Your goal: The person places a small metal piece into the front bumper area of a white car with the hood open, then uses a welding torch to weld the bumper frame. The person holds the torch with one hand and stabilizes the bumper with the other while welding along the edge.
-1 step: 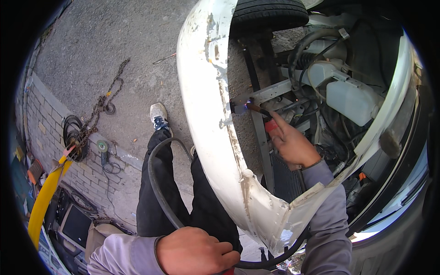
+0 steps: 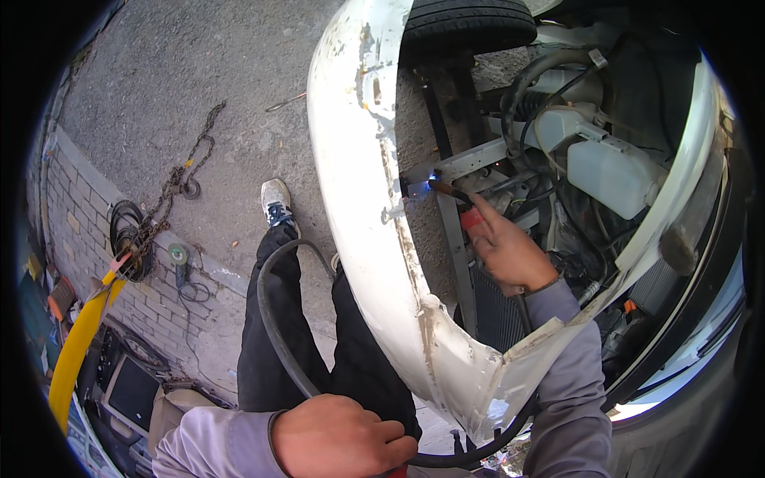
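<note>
A welding torch point(image 2: 472, 217) with a red handle and brown nozzle is gripped in my right hand point(image 2: 511, 253), its index finger stretched along it. Blue-white light glows at the nozzle tip, beside a metal bracket point(image 2: 476, 160) inside the front of a white vehicle body point(image 2: 358, 199). From the torch a thick dark cable point(image 2: 275, 319) runs under the body edge and loops over my legs. Low in the picture my left hand point(image 2: 344, 436) is closed, knuckles up, near that cable. A bit of red shows beneath its fingers; what it holds is hidden.
A tyre point(image 2: 470, 28), white plastic tank point(image 2: 610, 171), hoses and a radiator point(image 2: 494, 307) surround the working spot. On the ground at left lie a chain with a hook point(image 2: 190, 187), an angle grinder point(image 2: 178, 259) with its cord, and a yellow strap point(image 2: 76, 358).
The blue glow at the torch tip is brighter and wider now. Both hands have stayed in place.
</note>
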`<control>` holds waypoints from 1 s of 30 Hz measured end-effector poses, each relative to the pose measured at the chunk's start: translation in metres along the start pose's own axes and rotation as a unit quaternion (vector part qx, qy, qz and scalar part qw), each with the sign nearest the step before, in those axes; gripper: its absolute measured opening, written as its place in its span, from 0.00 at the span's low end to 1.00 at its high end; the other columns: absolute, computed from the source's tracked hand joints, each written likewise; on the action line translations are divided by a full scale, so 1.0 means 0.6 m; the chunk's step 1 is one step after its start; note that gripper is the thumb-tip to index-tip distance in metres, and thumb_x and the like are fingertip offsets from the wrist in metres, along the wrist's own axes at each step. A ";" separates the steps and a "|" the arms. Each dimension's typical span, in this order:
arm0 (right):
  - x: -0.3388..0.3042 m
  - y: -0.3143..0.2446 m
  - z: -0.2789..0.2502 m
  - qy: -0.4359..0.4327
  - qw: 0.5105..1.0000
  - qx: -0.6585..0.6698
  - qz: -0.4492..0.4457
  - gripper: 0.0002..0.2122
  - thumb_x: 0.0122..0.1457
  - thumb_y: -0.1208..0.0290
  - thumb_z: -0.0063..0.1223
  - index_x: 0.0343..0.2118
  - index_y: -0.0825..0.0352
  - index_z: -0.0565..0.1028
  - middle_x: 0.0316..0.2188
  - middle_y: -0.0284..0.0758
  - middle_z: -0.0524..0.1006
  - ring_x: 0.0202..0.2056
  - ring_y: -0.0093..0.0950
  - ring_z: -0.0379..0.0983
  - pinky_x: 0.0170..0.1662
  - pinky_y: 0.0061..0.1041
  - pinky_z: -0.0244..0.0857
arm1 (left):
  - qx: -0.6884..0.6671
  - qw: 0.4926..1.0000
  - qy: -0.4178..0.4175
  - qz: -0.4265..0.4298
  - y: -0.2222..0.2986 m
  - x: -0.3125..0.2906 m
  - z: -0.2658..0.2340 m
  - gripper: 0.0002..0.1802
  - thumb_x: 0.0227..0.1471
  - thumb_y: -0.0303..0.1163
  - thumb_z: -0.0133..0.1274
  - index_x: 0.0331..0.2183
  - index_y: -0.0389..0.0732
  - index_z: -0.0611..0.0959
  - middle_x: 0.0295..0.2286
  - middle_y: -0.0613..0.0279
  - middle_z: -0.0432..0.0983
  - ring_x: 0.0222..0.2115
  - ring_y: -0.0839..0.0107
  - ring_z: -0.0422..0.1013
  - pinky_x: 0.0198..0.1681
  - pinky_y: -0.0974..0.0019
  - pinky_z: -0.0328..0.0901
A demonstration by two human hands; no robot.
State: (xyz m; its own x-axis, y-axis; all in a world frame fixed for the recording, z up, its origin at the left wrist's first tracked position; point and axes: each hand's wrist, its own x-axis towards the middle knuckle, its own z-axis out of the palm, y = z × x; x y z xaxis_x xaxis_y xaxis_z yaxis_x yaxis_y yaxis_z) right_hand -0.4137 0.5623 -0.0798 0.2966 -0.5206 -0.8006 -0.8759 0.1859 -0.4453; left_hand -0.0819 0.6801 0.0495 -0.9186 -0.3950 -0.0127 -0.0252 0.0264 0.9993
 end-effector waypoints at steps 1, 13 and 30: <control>0.000 0.002 0.001 0.008 1.000 0.003 -0.016 0.35 0.63 0.80 0.48 0.74 0.66 0.52 0.42 0.40 0.80 0.39 0.27 0.76 0.48 0.26 0.71 | -0.004 1.000 0.001 0.000 0.000 0.000 0.000 0.11 0.52 0.32 0.55 0.38 0.40 0.77 0.25 0.63 0.71 0.24 0.65 0.77 0.23 0.63 0.71; -0.013 -0.012 -0.033 -0.009 0.965 0.240 0.107 0.36 0.63 0.79 0.47 0.75 0.62 0.52 0.34 0.29 0.76 0.20 0.16 0.65 0.23 0.20 0.63 | 0.009 1.000 0.012 0.000 -0.001 -0.002 -0.005 0.11 0.52 0.33 0.54 0.38 0.41 0.77 0.25 0.63 0.70 0.24 0.65 0.77 0.23 0.63 0.71; 0.004 0.009 -0.008 -0.025 0.998 0.056 0.022 0.35 0.61 0.79 0.47 0.73 0.71 0.52 0.44 0.49 0.82 0.45 0.42 0.81 0.53 0.33 0.70 | -0.001 1.000 0.005 0.001 -0.002 -0.003 -0.004 0.12 0.52 0.32 0.55 0.39 0.41 0.77 0.25 0.63 0.71 0.24 0.65 0.77 0.22 0.63 0.71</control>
State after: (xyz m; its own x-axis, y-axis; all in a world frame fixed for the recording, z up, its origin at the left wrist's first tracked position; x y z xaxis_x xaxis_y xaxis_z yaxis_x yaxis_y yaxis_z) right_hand -0.4194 0.5584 -0.0821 0.2790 -0.4685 -0.8383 -0.8418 0.3006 -0.4482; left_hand -0.0791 0.6787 0.0486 -0.9146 -0.4043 -0.0105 -0.0225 0.0249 0.9994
